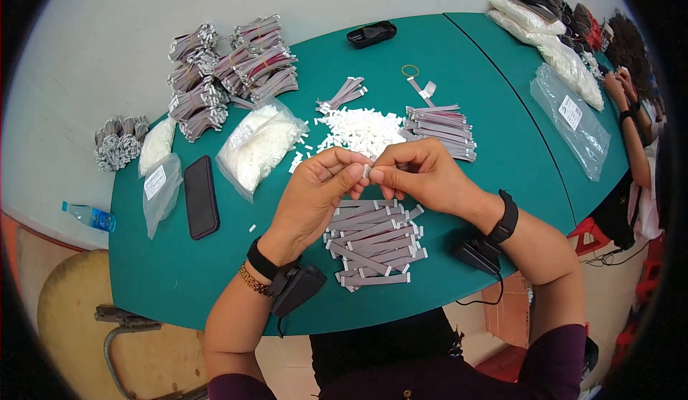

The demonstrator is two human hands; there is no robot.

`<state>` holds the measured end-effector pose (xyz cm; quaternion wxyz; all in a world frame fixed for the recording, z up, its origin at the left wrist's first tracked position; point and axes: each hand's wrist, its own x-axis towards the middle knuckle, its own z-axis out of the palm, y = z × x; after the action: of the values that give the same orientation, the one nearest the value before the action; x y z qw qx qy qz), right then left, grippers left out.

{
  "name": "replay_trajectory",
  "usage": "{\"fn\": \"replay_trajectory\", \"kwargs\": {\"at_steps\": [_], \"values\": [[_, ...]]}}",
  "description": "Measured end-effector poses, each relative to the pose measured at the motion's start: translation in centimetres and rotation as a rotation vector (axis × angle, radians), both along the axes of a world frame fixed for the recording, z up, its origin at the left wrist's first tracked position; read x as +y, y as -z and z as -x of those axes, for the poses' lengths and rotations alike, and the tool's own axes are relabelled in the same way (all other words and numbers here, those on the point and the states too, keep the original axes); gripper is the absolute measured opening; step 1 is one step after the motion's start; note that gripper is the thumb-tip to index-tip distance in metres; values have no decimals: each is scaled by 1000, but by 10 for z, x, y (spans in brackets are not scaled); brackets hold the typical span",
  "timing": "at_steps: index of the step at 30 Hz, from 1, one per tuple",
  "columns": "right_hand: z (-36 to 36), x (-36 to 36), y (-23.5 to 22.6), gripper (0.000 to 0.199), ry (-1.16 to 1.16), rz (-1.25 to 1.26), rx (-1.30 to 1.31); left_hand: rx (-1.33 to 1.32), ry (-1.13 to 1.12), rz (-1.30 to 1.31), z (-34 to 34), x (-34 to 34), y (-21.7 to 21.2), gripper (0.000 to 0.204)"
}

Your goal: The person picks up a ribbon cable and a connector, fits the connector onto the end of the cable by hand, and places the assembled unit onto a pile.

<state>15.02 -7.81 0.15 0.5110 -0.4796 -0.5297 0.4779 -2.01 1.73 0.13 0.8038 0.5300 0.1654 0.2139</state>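
My left hand and my right hand meet above the green table, fingertips pinched together on a small white connector piece. Whether a grey ribbon hangs from it is hidden by my fingers. Directly below my hands lies a pile of short grey ribbon cables with white ends. Just beyond my hands sits a heap of loose white connectors, and to its right a stack of grey ribbon cables.
A black phone and clear bags of white parts lie to the left. Bundled grey cables fill the far left. A black tray and a rubber band lie far back. Another person's hands work at the right.
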Motion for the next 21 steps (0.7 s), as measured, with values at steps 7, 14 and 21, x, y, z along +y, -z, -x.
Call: {"fn": "replay_trajectory", "kwargs": {"at_steps": [7, 14, 21], "values": [[1, 0, 1, 16, 10, -8, 16, -4, -6, -4, 0, -1, 0, 16], [1, -1, -5, 16, 13, 30, -5, 16, -21, -103, -1, 0, 0, 16], [2, -3, -3, 15, 31, 6, -2, 8, -31, -106, -1, -1, -1, 16]]}}
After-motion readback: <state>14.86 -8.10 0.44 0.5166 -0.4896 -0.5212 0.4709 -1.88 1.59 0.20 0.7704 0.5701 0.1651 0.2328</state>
